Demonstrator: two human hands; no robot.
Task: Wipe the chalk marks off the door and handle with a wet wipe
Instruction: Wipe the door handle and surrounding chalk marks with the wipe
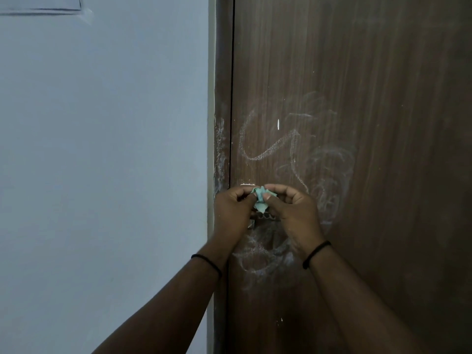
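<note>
Before the chalk-scrawled wood-grain door [357, 123], both hands' fingers [274, 188] pinching a crumpled pale-green wipe [260, 198].

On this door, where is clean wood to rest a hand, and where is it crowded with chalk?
Clean wood: the upper door above the chalk marks, and the strip along its right side. Crowded: around the handle, where the left hand and right hand pinch the wet wipe, with more scribbles below and on the frame.
</note>
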